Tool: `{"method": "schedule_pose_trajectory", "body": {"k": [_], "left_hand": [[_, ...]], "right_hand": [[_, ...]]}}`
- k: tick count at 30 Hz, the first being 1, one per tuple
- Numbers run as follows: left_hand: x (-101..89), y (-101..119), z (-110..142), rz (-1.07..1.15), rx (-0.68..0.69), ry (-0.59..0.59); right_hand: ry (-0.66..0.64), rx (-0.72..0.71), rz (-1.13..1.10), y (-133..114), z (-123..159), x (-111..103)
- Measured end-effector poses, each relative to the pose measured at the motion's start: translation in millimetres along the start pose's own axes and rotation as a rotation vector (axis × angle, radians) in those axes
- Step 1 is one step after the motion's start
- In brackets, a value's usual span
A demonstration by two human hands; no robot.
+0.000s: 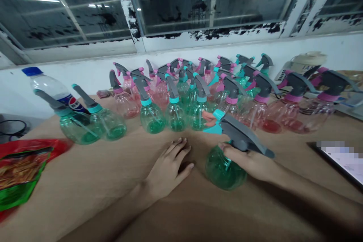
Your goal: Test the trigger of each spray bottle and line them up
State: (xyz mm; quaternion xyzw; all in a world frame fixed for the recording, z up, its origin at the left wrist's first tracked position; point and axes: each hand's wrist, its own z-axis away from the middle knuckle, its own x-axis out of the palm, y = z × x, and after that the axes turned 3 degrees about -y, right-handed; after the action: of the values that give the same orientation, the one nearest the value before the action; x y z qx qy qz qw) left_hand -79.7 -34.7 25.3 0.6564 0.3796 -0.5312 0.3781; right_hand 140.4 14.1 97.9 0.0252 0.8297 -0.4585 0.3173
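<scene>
My right hand (252, 162) is wrapped round the neck of a green spray bottle (225, 174) with a grey and turquoise trigger head. Some of its fingers show beyond the turquoise trigger, and the bottle is slightly tilted. My left hand (171, 162) lies flat on the wooden table (113, 181), fingers spread, holding nothing. Just beyond it stand green spray bottles with turquoise collars, the nearest being one green bottle (175, 115). Behind and to the right are several clear pink spray bottles, such as a pink bottle (272, 117) with a pink collar.
At the left are two more green spray bottles (109, 124), a Pepsi bottle (47, 83) with a blue cap and a red and green snack packet (22, 174). A tablet or phone (340, 162) lies at the right edge. A beige container (309, 60) stands back right, below the windows.
</scene>
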Motion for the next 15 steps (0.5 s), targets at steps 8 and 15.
{"method": "schedule_pose_trajectory", "body": {"k": [8, 15], "left_hand": [[3.2, -1.9, 0.0, 0.013, -0.001, 0.017], [0.8, 0.1, 0.6, 0.029, 0.000, 0.037]], "right_hand": [[0.039, -0.024, -0.009, -1.8, -0.3, -2.7], [0.007, -0.036, -0.184, 0.5, -1.2, -1.8]]}}
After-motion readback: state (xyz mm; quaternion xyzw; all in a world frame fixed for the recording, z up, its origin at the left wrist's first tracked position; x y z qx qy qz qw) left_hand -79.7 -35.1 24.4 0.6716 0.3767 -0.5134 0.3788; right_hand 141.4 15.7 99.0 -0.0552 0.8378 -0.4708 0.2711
